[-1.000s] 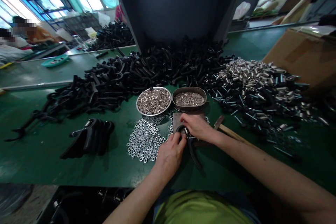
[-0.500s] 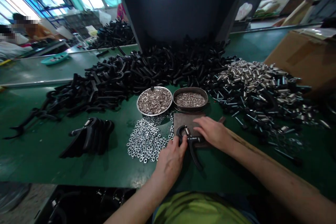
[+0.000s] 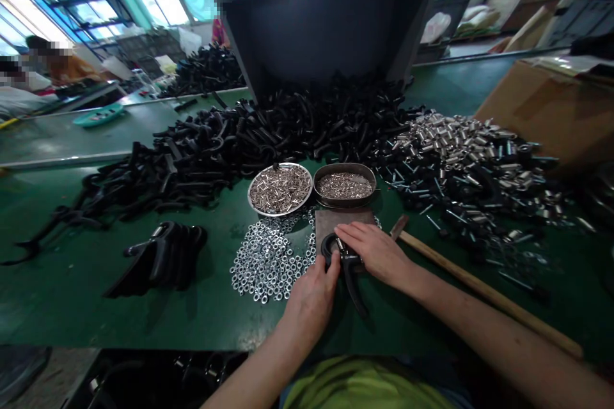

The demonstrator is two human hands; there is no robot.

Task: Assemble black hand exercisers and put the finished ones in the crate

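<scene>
A black hand grip strengthener (image 3: 354,291) with a small coil spring rests on a flat metal block (image 3: 330,220), one curved handle pointing toward me. My left hand (image 3: 311,297) pinches its rounded end between thumb and fingers. Over its upper right side lies my right hand (image 3: 378,254), fingers together and pressed on it; its thumb is hidden. Left of the block spread many loose nuts (image 3: 263,262). Behind it are a round dish of metal pins (image 3: 281,188) and an oval tin of small metal parts (image 3: 346,185). A wooden-handled hammer (image 3: 460,273) lies under my right forearm.
Several grip strengtheners (image 3: 175,255) stand in a row at left. Black handles (image 3: 211,140) are heaped across the back, below a tipped grey bin (image 3: 330,25). Springs (image 3: 455,140) and bolts pile up at right, near a cardboard box (image 3: 551,108). Co-workers sit beyond.
My right hand has moved left, from the right side of the grip strengthener onto its top. More of the hammer shows now. My left hand keeps its hold.
</scene>
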